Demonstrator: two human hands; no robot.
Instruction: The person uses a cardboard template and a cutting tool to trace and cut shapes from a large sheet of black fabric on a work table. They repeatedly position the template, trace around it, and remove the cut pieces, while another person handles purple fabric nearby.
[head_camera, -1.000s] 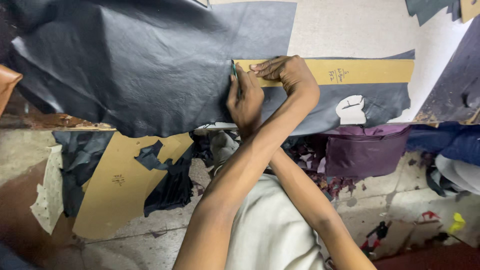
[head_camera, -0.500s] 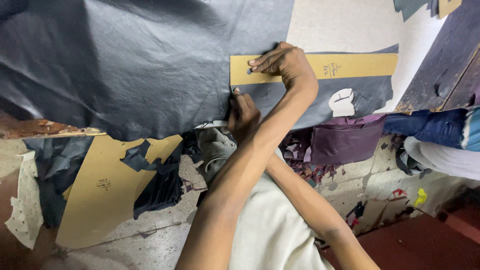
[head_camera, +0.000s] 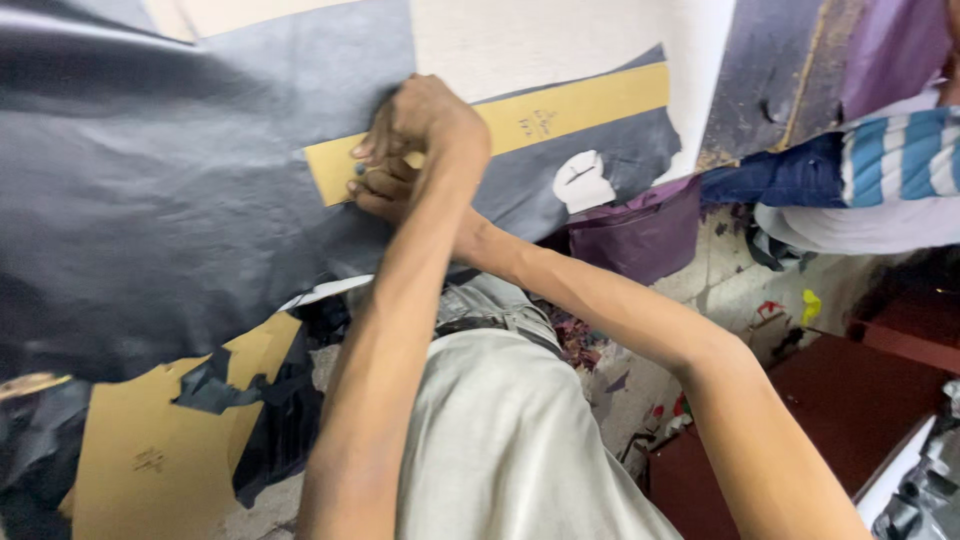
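The person's left hand (head_camera: 425, 120) lies knuckles-up on the near end of a long yellow-tan card template (head_camera: 560, 112), its fingers drawn together and pressed flat on the card. The template lies across a large sheet of dark blue-grey leather (head_camera: 170, 200) spread over the pale surface (head_camera: 560, 40). The right hand (head_camera: 385, 190) sits just beneath the left, the two arms crossing, with its fingers curled at the template's lower edge where card meets leather; whether it grips a tool there cannot be told, as the left hand hides most of it. A small white paper shape (head_camera: 582, 182) lies on the leather near the template's far half. Below the leather's hanging edge, a second tan card pattern (head_camera: 160, 450) and dark leather offcuts (head_camera: 270, 410) lie on the floor. A purple piece of leather (head_camera: 640, 235) hangs at the surface's edge, and a striped blue-and-white cloth (head_camera: 890, 150) lies at the right.
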